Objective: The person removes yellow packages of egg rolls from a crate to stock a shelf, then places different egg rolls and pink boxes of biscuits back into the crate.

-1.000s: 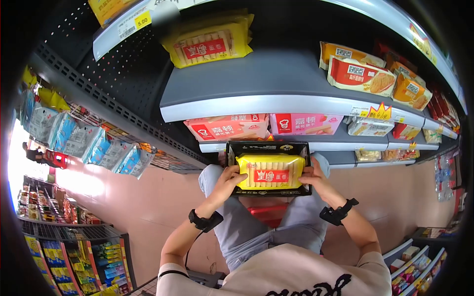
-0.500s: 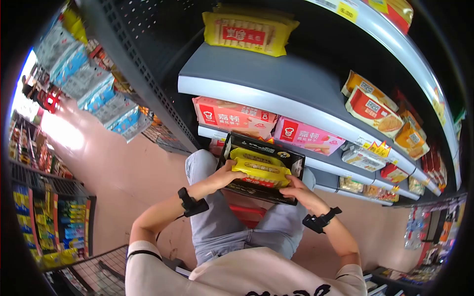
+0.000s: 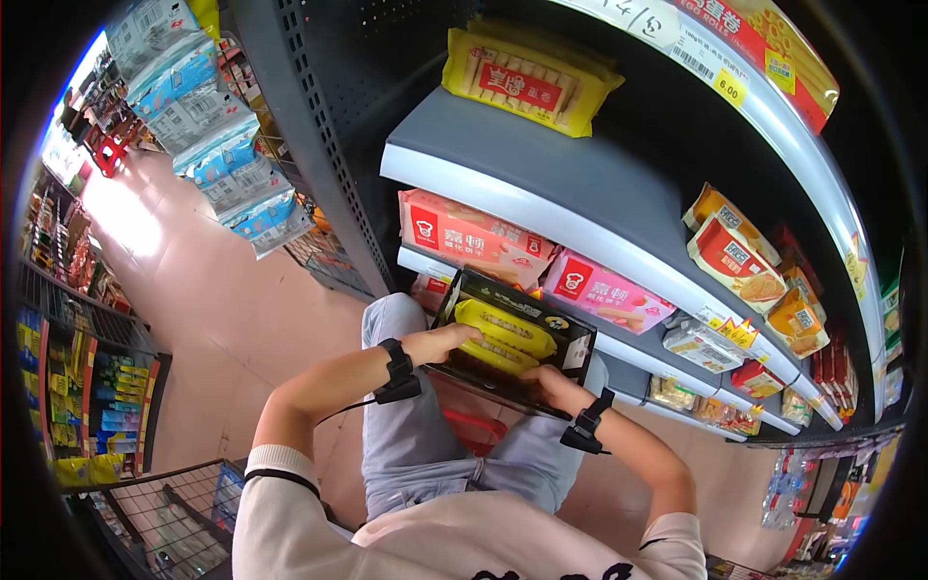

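An open black cardboard box rests tilted on my lap, with yellow packets of egg rolls inside. The rear packet lies against the box's far side; the front packet lies before it. My left hand reaches over the box's left end, closed on the left end of the front packet. At the right end of that packet is my right hand, its fingers bent down into the box and closed on it. Part of the fingertips is hidden by the packet and the box wall.
Ahead, a grey shelf carries a yellow packet of egg rolls. Pink wafer boxes stand on the shelf below, right behind the black box. Blue-and-white packs hang at left. A wire cart is at lower left.
The front packet has gone down from above the box into it, beside the rear packet. Both hands have lowered with it, and the right hand has shifted left. The view has turned slightly.
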`<act>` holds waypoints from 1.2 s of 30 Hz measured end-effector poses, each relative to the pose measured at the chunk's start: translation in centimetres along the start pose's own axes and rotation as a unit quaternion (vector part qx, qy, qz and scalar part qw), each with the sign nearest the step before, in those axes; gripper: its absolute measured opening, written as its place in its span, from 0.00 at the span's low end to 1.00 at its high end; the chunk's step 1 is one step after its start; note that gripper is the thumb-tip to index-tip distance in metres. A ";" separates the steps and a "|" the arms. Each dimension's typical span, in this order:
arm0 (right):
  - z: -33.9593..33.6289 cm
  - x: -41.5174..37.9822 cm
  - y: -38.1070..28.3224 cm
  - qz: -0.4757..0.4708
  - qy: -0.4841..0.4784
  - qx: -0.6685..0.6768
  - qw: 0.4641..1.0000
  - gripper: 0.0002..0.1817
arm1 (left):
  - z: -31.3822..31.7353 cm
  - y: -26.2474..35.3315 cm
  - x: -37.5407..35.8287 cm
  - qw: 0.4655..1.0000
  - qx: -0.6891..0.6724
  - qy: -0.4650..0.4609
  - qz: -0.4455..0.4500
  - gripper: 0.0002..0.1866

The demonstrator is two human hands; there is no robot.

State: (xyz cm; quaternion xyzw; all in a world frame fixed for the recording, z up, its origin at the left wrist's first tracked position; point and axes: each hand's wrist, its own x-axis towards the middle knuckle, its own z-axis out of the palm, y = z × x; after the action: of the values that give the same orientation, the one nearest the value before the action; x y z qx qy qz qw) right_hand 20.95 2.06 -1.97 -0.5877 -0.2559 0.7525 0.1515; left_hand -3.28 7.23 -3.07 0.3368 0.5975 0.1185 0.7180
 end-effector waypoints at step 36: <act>3.3 -6.4 -37.2 -0.335 0.154 -0.090 0.925 0.21 | -11.3 33.0 -10.2 0.931 0.113 0.133 0.320 0.49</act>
State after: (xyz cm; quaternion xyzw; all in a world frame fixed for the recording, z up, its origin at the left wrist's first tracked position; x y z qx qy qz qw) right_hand 16.71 28.63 24.72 -0.5875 -0.4776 0.5323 0.3787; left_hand -8.82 29.88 24.85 0.5699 0.5577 0.3172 0.5134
